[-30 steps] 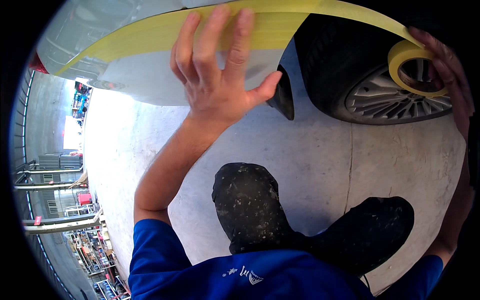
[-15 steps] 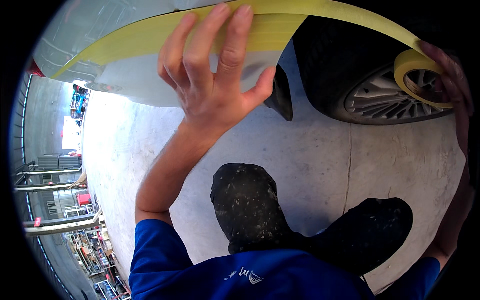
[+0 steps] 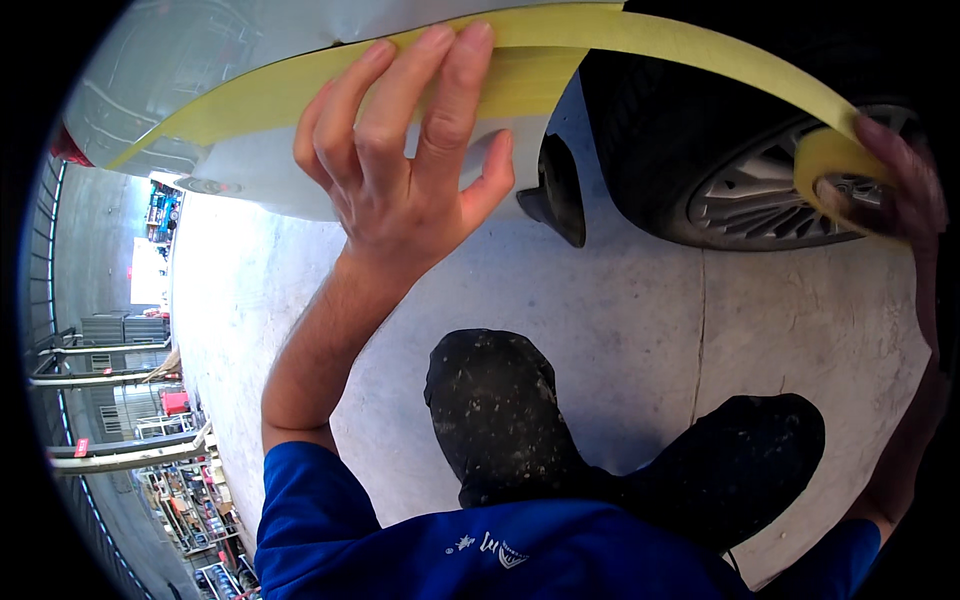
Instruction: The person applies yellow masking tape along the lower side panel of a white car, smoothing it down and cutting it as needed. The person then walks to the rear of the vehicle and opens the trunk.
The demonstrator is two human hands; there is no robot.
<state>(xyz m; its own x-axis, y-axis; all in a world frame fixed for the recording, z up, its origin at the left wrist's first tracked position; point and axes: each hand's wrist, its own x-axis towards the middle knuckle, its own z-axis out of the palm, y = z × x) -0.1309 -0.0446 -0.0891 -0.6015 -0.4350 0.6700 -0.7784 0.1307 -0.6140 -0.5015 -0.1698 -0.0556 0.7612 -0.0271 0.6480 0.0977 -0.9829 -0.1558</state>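
Note:
My left hand [image 3: 400, 185] lies with outstretched, spread fingers on a yellow masking tape strip [image 3: 560, 27] along the car body. Its fingertips press near the upper edge of the tape, and the thumb stands apart. Below them, a wider yellow band covers part of the pale grey bumper [image 3: 275, 165]. From the fingertips the strip runs free, bowed across the wheel opening, to a roll of yellow masking tape [image 3: 828, 165] at the far right. My right hand [image 3: 905, 180], blurred and partly dark, is closed on that roll and the strip's end.
Behind the roll is a car wheel with a silver spoked rim [image 3: 770, 205] and black tyre [image 3: 640, 170]. A black mud flap [image 3: 562, 190] hangs beside it. My dark, speckled knees [image 3: 490, 410] are over the concrete floor [image 3: 620, 310]. Loaded shelves [image 3: 190, 500] stand far left.
My left hand has shifted a little left along the tape, fingers still spread. The roll in my right hand has moved slightly down and turned, and the free strip hangs a bit lower.

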